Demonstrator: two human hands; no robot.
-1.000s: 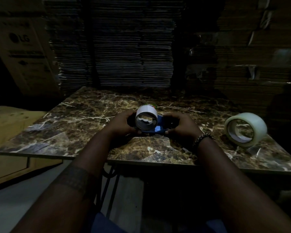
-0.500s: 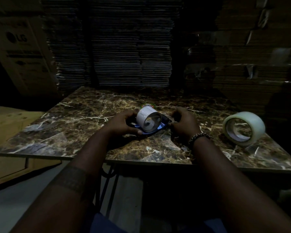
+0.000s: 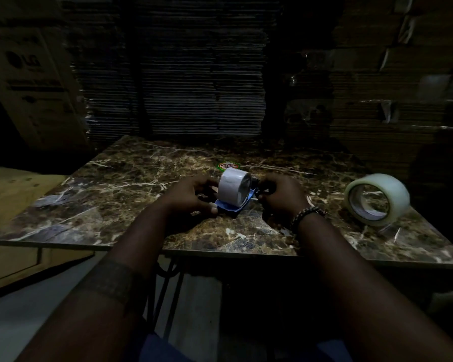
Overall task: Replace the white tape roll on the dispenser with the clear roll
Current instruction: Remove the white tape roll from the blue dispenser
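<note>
- I see the white roll [image 3: 233, 188] on the blue dispenser [image 3: 232, 206], mid-table [image 3: 115, 178].
- My left hand [image 3: 194, 198] grips the dispenser's left side.
- My right hand [image 3: 280, 195] is closed on its right end.
- The clear roll [image 3: 377, 199] stands on edge, well apart at the right.
- A sticker [image 3: 228, 165] lies just beyond.

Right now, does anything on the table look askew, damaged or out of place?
Nothing looks damaged or spilled. The white roll sits tilted on the blue dispenser only because both hands are working it; the clear roll stands apart.
</note>
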